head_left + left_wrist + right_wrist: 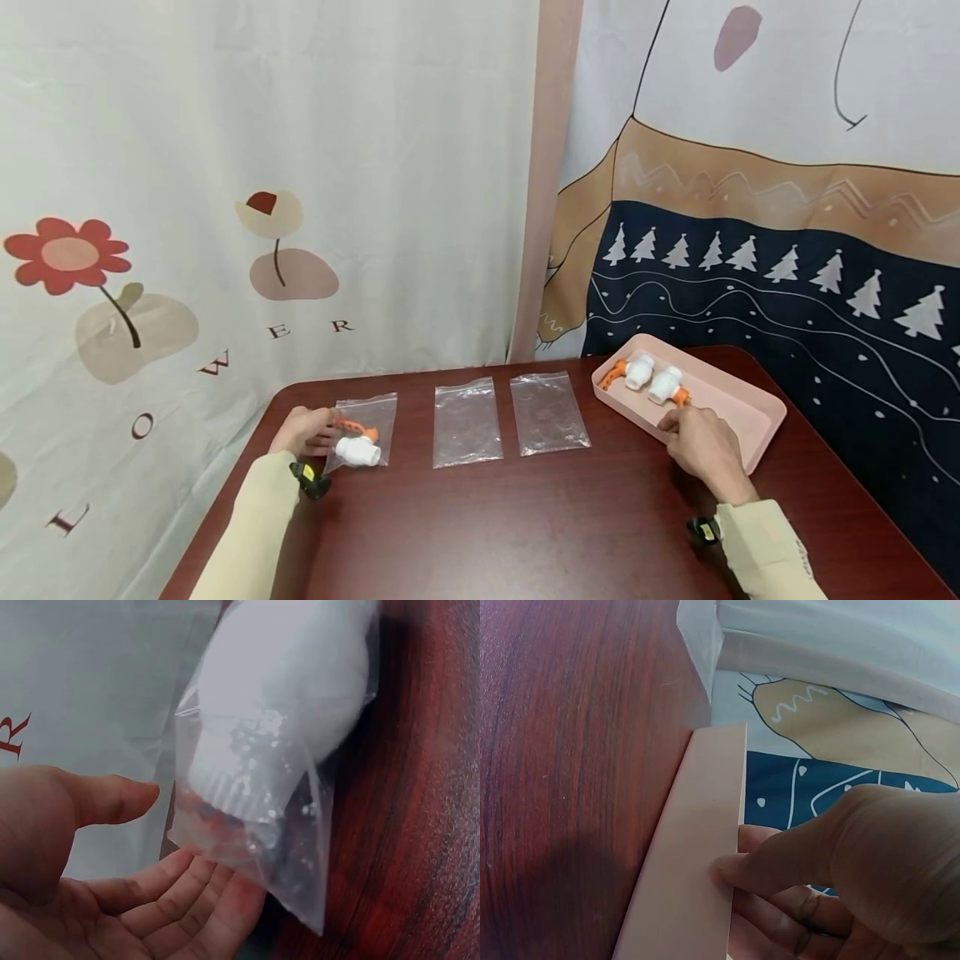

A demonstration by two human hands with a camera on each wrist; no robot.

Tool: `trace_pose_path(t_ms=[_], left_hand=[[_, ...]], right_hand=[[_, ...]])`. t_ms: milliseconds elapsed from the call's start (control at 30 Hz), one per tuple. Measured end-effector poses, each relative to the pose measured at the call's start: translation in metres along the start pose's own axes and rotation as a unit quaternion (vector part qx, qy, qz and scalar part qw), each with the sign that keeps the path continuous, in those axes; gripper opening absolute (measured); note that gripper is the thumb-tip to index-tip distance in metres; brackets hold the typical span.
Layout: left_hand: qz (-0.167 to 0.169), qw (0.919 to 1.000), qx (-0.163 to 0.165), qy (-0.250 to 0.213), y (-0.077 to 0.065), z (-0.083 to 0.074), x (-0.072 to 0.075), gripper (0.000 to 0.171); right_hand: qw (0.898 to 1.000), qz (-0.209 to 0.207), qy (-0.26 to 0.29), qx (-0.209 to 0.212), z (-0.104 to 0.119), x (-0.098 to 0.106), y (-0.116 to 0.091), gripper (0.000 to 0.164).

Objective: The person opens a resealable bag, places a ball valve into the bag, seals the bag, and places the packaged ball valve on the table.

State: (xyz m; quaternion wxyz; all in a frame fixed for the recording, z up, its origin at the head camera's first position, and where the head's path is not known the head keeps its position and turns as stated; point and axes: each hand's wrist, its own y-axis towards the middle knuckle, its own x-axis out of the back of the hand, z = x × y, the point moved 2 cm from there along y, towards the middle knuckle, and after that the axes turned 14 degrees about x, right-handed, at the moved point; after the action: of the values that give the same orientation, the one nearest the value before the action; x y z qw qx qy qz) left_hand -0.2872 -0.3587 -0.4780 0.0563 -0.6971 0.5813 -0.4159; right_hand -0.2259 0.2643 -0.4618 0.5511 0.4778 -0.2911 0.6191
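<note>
On the left of the table, a white plastic valve (358, 451) with an orange handle lies inside a see-through zip bag (381, 410). My left hand (303, 432) is at the bag's left edge. The left wrist view shows its fingers (176, 900) extended along the bag's end and the thumb held apart. At the right, my right hand (703, 446) pinches the near wall of a pink tray (738, 408), thumb on the outer face and fingers over the inner side. Two more white valves (640, 372) with orange handles lie in the tray's far left part.
Two flat see-through bags, a middle one (467, 423) and a right one (550, 414), lie side by side between the hands. The dark red table (480, 533) ends against printed curtains (412, 208) at the back and sides.
</note>
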Motion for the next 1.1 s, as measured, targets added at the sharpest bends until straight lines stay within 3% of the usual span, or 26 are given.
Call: trace_pose_path(t_ms=[100, 200, 333, 433, 633, 833, 1100], left_hand=[[-0.010, 0.9999, -0.002, 0.004, 0.001, -0.001, 0.002, 0.048], [-0.049, 0.9986, -0.011, 0.016, 0.000, 0.000, 0.002, 0.048], [-0.109, 0.9905, -0.054, 0.063, -0.007, -0.005, -0.004, 0.049], [-0.134, 0.9813, -0.100, 0.096, -0.017, -0.012, -0.016, 0.049], [-0.142, 0.9690, -0.170, 0.110, -0.031, -0.026, -0.042, 0.044], [-0.141, 0.9526, -0.226, 0.146, -0.038, -0.038, -0.065, 0.057], [-0.133, 0.9218, -0.311, 0.189, -0.052, -0.053, -0.104, 0.055]], right_hand=[[1.000, -0.001, 0.001, -0.002, -0.001, -0.001, 0.000, 0.021], [1.000, 0.000, 0.001, -0.004, -0.001, -0.001, 0.000, 0.022], [1.000, 0.002, -0.002, -0.004, -0.001, -0.001, -0.001, 0.023], [1.000, -0.001, -0.003, 0.000, -0.001, -0.001, -0.001, 0.024], [1.000, -0.002, -0.001, 0.001, -0.002, -0.002, 0.000, 0.023], [1.000, -0.002, 0.001, -0.002, -0.002, -0.003, 0.000, 0.023], [1.000, -0.008, -0.003, 0.003, -0.003, -0.004, 0.000, 0.023]])
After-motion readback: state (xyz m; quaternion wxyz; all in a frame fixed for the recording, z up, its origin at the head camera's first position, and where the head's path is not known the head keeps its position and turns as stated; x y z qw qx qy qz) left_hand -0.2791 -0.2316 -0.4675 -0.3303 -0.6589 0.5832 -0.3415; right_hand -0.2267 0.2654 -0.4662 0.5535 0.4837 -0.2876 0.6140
